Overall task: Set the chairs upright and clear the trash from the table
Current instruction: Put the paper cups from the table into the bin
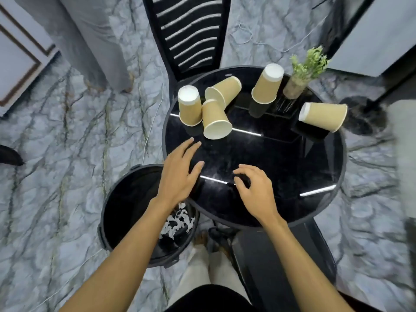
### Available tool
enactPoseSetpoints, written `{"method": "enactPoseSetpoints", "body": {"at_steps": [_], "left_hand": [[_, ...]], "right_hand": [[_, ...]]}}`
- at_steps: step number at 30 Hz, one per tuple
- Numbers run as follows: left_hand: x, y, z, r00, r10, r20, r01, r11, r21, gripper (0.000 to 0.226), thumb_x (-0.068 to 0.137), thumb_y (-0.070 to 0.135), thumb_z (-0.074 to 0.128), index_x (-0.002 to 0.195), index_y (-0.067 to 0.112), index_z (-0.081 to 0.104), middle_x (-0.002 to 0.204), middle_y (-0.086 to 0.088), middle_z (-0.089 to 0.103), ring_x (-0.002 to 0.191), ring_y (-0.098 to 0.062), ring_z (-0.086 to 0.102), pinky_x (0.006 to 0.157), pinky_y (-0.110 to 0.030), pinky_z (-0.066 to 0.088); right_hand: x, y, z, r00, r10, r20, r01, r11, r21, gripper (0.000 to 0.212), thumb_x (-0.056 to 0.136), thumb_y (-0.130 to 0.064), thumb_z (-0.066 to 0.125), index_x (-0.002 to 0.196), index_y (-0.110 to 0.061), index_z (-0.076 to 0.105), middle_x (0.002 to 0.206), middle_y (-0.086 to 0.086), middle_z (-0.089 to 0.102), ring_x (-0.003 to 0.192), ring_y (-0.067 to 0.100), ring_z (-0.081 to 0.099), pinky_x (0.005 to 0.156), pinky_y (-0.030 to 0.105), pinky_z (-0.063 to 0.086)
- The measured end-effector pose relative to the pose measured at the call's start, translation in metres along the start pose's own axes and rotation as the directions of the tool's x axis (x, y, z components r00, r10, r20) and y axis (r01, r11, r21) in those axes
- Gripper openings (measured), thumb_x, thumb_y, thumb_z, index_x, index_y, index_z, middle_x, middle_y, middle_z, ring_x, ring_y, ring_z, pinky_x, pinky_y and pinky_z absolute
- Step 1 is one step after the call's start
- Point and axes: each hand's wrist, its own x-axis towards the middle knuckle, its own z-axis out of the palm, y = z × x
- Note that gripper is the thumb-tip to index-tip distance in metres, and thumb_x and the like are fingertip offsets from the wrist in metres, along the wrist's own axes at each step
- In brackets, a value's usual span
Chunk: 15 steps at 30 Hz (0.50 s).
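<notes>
Several tan paper cups lie on a round glossy black table (281, 167). One cup (190, 105) stands upside down at the left. Beside it two cups lie tipped: one (215, 120) with its mouth toward me, one (225, 90) behind it. Another cup (266, 84) stands upside down at the back, and one (323, 117) lies on its side at the right. My left hand (180, 174) hovers flat, fingers apart, over the table's left edge. My right hand (254, 191) has curled fingers over the table's near part and holds nothing.
A black bin (126, 199) with white scraps inside stands on the floor left of the table, under my left forearm. A black slatted chair (191, 34) stands behind the table. A small green plant (301, 73) in a jar stands at the table's back right. A second black chair (281, 264) stands below right.
</notes>
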Motion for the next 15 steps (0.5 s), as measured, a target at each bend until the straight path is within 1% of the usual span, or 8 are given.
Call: {"method": "enactPoseSetpoints", "body": {"at_steps": [3,7,11,15], "left_hand": [[0.022,0.011,0.006,1.000,0.017,-0.007,-0.017,1.000,0.003,0.051,0.098,0.040,0.050,0.146,0.026,0.041,0.156,0.005,0.034,0.142,-0.014,0.033,0.116,-0.043,0.030],[0.052,0.021,0.013,0.999,0.034,-0.019,-0.034,0.999,-0.004,0.051,0.096,0.042,0.051,0.144,0.027,0.044,0.155,0.003,0.034,0.141,-0.016,0.033,0.115,-0.044,0.031],[0.083,0.027,0.023,0.999,0.023,-0.040,-0.024,0.999,-0.031,0.048,0.094,0.043,0.055,0.140,0.030,0.049,0.154,0.001,0.035,0.139,-0.019,0.037,0.110,-0.050,0.036],[0.106,0.030,0.042,0.999,-0.010,-0.039,0.009,0.999,-0.039,0.046,0.092,0.049,0.059,0.135,0.034,0.053,0.157,0.000,0.031,0.141,-0.020,0.034,0.108,-0.052,0.038]], "right_hand": [[0.013,0.005,-0.009,0.999,0.009,-0.037,-0.009,1.000,0.013,0.021,0.093,-0.017,0.062,0.113,-0.018,0.068,0.126,-0.005,0.061,0.118,0.008,0.048,0.087,-0.008,0.021],[0.036,0.008,-0.017,0.998,0.020,-0.067,-0.017,0.999,0.040,0.024,0.094,-0.018,0.061,0.117,-0.021,0.066,0.128,-0.007,0.060,0.122,0.010,0.048,0.088,-0.006,0.023],[0.067,0.015,-0.019,0.996,0.027,-0.082,-0.024,0.999,0.033,0.030,0.094,-0.020,0.061,0.124,-0.021,0.063,0.135,-0.006,0.057,0.128,0.012,0.045,0.091,-0.008,0.017],[0.093,0.024,-0.018,0.994,0.053,-0.099,-0.048,0.998,0.045,0.034,0.095,-0.023,0.059,0.129,-0.023,0.060,0.140,-0.008,0.052,0.134,0.008,0.040,0.096,-0.003,0.018]]}}
